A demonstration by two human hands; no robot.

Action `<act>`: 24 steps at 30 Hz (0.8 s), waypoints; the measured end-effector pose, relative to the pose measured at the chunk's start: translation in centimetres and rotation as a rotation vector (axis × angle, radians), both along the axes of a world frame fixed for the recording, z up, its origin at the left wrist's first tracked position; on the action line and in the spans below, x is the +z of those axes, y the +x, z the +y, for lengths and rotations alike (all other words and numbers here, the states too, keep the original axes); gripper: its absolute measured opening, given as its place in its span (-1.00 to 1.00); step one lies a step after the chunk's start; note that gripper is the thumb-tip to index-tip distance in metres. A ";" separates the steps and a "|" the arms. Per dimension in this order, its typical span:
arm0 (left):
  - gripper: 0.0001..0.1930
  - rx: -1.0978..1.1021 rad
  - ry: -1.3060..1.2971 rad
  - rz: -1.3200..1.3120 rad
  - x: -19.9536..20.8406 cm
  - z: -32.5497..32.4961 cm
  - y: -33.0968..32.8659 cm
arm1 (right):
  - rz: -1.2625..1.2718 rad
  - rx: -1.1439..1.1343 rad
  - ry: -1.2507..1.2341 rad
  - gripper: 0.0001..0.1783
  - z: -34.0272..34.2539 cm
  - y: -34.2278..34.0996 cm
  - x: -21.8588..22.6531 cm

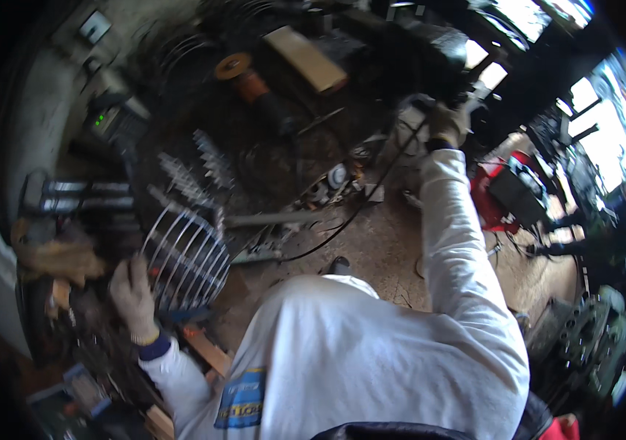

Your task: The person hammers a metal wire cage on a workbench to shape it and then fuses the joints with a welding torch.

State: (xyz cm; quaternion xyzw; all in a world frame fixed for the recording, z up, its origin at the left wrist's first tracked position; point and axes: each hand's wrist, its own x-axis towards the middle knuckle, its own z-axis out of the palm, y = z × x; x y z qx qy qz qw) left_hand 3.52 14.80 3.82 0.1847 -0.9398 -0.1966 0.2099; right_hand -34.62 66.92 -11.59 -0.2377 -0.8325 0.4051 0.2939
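Observation:
My left hand (134, 299), in a pale work glove, is beside a curved metal wire grille (189, 258). Its fingers are stretched and apart, close to the grille's left edge; whether they touch it I cannot tell. Far forward on the right, my gloved right hand (449, 125) is at the end of an outstretched arm. Its fingers look closed around something dark, but blur hides what it is. A black cable (360, 209) curves from near that hand down toward the floor.
An orange power tool with a round disc (253, 86) and a wooden block (305, 59) lie on the dark bench. Twisted metal pieces (214, 160) lie behind the grille. A red machine (500, 194) stands right, near another person (621, 220). Green machinery (595, 330) is lower right.

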 end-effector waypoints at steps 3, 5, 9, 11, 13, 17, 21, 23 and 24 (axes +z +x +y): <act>-0.58 -0.058 -0.113 0.051 -1.0 -0.8 -3.1 | 0.007 -0.118 0.273 -0.50 4.0 -2.9 -3.6; -0.55 -0.076 -0.133 0.028 0.2 0.2 -4.4 | 0.058 -0.074 0.007 -0.48 0.2 -0.6 0.1; -0.52 -0.090 -0.148 -0.095 1.2 -0.4 -6.3 | 0.028 -0.162 -0.240 -0.37 -3.2 0.9 2.6; -0.50 -0.096 -0.129 -0.098 0.9 -0.4 -7.5 | 0.155 -0.138 -0.251 -0.30 -2.9 0.6 2.2; -0.51 -0.087 -0.081 -0.121 0.4 -0.4 -8.3 | 0.176 -0.142 -0.211 -0.30 -3.3 0.8 2.4; -0.57 -0.093 -0.088 -0.122 -0.4 -1.0 -9.0 | 0.197 -0.175 -0.035 -0.34 -2.6 -1.6 -1.1; -0.58 -0.163 -0.231 -0.046 -1.1 -0.3 -11.5 | 0.247 -0.152 -0.246 -0.32 -1.8 -0.8 -0.3; -0.62 -0.038 -0.295 -0.231 -0.8 1.6 -13.2 | 0.292 -0.137 -0.362 -0.33 -0.8 -0.1 0.8; -0.62 -0.049 -0.304 -0.223 -0.6 1.4 -13.3 | 0.301 -0.151 -0.367 -0.33 -1.2 -0.1 0.3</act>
